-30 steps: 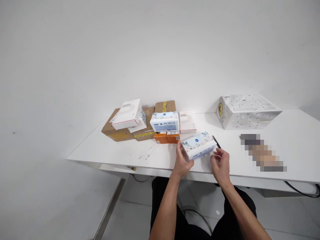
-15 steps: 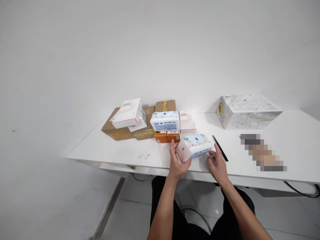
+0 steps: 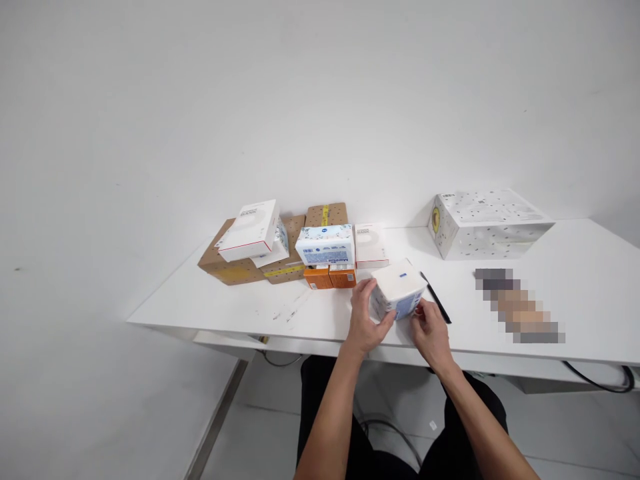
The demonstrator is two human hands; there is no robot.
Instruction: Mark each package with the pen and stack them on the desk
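A soft tissue pack (image 3: 397, 291) sits between both my hands near the front edge of the white table (image 3: 225, 307). Its plain white face with a small blue mark points up. My left hand (image 3: 365, 320) grips its left end. At its right front corner my right hand (image 3: 429, 332) holds on. A black pen (image 3: 436, 306) lies on the table just right of the pack.
Behind the pack stand two orange boxes (image 3: 330, 276) with another tissue pack (image 3: 325, 244) on top. Brown cartons (image 3: 280, 260) with a white box (image 3: 249, 230) lie at the left. A white box (image 3: 370, 245) and a large spotted carton (image 3: 487, 222) sit farther back.
Both hands have turned the tissue pack over: its flowered face showed before, now the plain white face is up. The pack has come slightly nearer to the table's front edge.
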